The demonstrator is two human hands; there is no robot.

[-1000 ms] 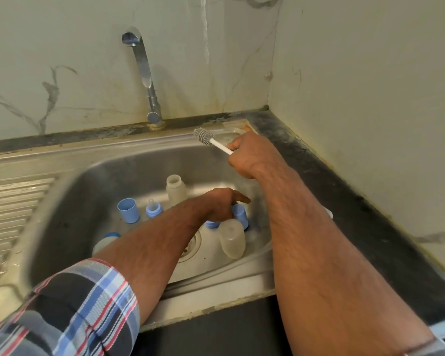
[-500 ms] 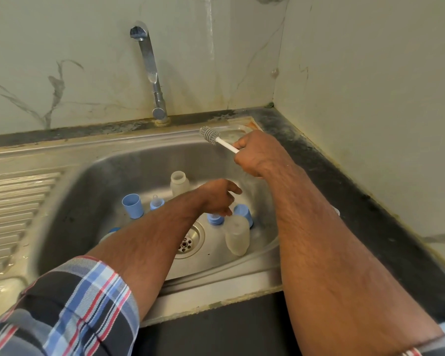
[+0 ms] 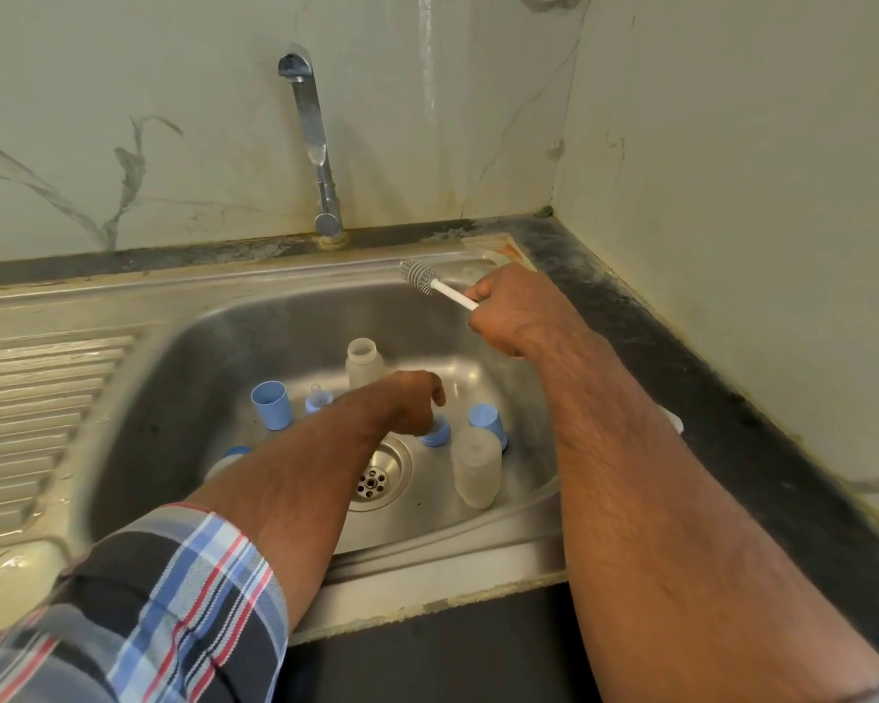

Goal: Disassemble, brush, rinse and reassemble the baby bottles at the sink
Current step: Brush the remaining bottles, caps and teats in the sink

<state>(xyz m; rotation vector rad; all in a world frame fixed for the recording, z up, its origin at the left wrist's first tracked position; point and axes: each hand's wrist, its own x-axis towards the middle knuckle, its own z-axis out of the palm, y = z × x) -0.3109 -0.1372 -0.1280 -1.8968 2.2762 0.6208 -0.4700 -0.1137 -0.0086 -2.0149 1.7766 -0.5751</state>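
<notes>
Fingers of my left hand curl round a small blue bottle ring in the shiny steel sink. My right hand holds the white bottle brush up high.

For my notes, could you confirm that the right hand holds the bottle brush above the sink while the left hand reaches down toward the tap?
Not quite. The head view shows the left hand reaching down to a blue collar in the sink, not the tap. The right hand does hold the bottle brush.
</notes>
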